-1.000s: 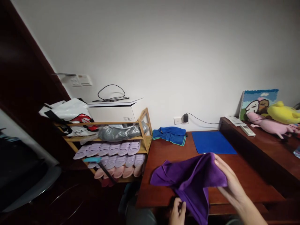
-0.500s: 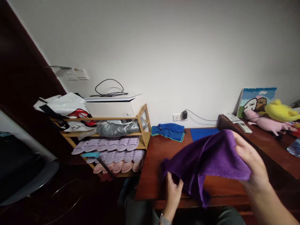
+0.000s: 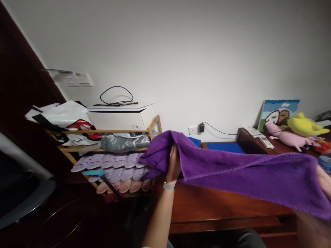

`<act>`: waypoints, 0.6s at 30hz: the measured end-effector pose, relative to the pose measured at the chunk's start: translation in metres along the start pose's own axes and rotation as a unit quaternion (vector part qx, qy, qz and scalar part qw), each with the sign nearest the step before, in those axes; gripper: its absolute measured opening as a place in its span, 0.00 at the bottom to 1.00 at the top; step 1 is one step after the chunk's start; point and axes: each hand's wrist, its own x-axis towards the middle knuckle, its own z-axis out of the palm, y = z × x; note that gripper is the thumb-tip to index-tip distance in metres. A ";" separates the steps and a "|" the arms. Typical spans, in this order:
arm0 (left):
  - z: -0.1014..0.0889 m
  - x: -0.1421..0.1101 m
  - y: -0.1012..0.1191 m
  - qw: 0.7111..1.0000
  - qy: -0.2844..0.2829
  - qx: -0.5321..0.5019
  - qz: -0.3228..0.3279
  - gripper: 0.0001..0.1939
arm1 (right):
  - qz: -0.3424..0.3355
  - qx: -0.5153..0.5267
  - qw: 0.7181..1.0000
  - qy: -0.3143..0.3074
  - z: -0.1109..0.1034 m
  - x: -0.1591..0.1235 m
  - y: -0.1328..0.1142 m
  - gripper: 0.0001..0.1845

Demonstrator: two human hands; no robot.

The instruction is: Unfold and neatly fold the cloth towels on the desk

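Observation:
A purple microfibre towel (image 3: pixel 245 179) is stretched wide in the air above the wooden desk (image 3: pixel 219 203). My left hand (image 3: pixel 173 164) is shut on its left end, with the fingers pointing up and a pale wristband on the wrist. My right hand (image 3: pixel 324 182) grips the far end at the right edge of the picture, partly cut off. The towel's lower edge sags a little and hangs clear of the desk top.
The towel partly hides a blue mat (image 3: pixel 224 147) and a blue folded cloth (image 3: pixel 193 140) at the desk's back. To the left stands a bamboo shelf (image 3: pixel 103 131) holding several slippers, with a white box on top. Plush toys (image 3: pixel 303 125) lie on a higher wooden surface at right.
The towel has gone from bunched and drooping to spread out wide. My left hand moved left and my right hand moved right to the picture's edge. The view shifted slightly.

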 end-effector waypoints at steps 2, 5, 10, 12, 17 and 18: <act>0.014 -0.024 -0.009 0.993 -0.105 -0.001 -0.049 0.23 | 0.053 -0.033 0.998 -0.004 -0.004 0.001 0.009 0.23; 0.025 -0.089 -0.035 0.960 -0.239 0.025 -0.147 0.22 | 0.174 -0.101 0.978 -0.064 -0.010 0.008 0.032 0.29; -0.020 -0.206 -0.090 0.937 -0.225 0.180 -0.200 0.19 | 0.277 -0.199 0.930 -0.134 -0.062 0.021 0.103 0.27; -0.053 -0.235 -0.106 0.929 -0.145 0.271 -0.207 0.20 | 0.283 -0.243 0.917 -0.139 -0.101 0.025 0.137 0.25; -0.110 -0.261 -0.120 0.900 -0.023 0.377 -0.220 0.27 | 0.239 -0.351 0.904 -0.044 -0.193 0.023 0.204 0.22; -0.116 -0.262 -0.120 0.903 -0.024 0.368 -0.219 0.27 | 0.220 -0.366 0.904 -0.032 -0.203 0.021 0.210 0.22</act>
